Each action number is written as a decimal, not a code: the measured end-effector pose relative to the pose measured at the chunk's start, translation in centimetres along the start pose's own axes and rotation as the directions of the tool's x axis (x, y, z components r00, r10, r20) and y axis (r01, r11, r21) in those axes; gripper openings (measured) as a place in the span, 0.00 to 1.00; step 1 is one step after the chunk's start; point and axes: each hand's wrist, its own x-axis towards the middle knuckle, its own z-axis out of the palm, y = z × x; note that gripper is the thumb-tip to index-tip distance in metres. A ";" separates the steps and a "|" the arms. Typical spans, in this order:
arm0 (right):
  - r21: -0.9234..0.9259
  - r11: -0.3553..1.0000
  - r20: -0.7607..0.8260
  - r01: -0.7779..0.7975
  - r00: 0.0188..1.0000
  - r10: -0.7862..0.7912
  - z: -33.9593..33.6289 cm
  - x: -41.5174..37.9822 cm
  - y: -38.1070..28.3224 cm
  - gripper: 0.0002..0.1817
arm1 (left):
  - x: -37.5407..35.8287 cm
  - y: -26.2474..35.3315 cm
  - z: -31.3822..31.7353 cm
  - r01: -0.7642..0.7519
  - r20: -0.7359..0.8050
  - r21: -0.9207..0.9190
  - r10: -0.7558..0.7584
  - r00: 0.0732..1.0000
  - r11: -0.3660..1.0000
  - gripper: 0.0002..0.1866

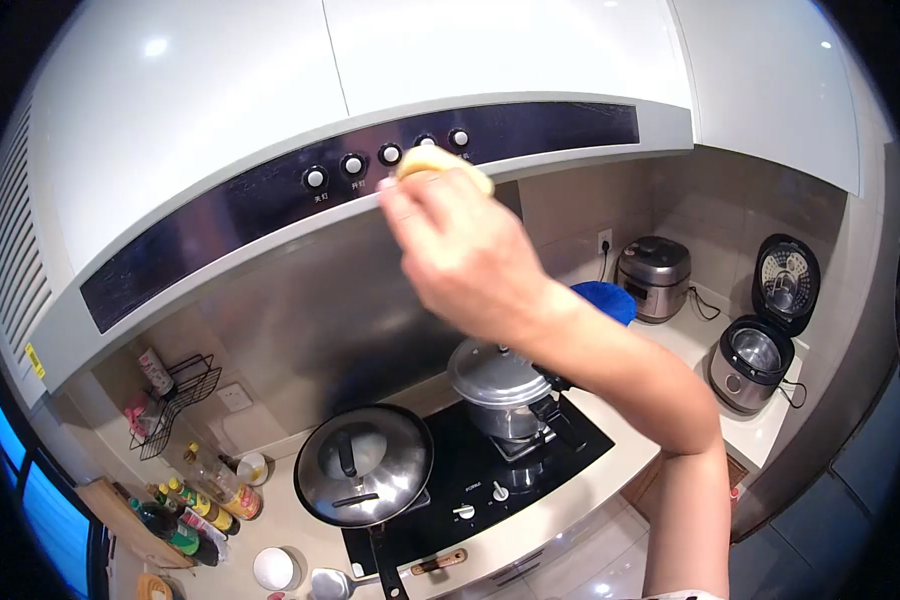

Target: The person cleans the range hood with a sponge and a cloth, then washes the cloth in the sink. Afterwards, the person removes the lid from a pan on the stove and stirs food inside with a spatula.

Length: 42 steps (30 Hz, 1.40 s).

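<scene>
Right hand (465, 250) grips yellow cloth (445, 163) at its fingertips, pressed against hood panel (270, 200).

your right hand (460, 250) and forearm are bare, with no glove, ring, watch or band showing anywhere from the fingers (410, 205) back to the elbow. the wrist behind the fingers is plain and uncovered, and the arm runs long and slim down toward the lower edge of the view. farthest from the fingers, right at the bottom edge, a thin sliver of pale, whitish fabric shows, too little to tell what garment it is.
</scene>
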 end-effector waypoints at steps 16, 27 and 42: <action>-0.119 0.977 -0.047 -0.176 0.984 0.172 -2.1 -2.2 4.4 0.14 | -2.9 1.8 -2.5 -0.018 0.017 0.167 0.016 1.000 0.986 0.11; 0.742 0.553 0.516 -0.380 0.849 -0.109 1.9 -4.0 -17.2 0.12 | -7.0 5.8 -2.7 0.284 0.215 -0.481 -0.202 0.955 0.830 0.18; 0.621 -0.075 0.414 -0.780 0.407 -0.814 9.8 -12.9 -71.8 0.15 | -17.6 -3.9 -17.8 0.163 0.018 -0.978 -0.721 0.692 0.132 0.18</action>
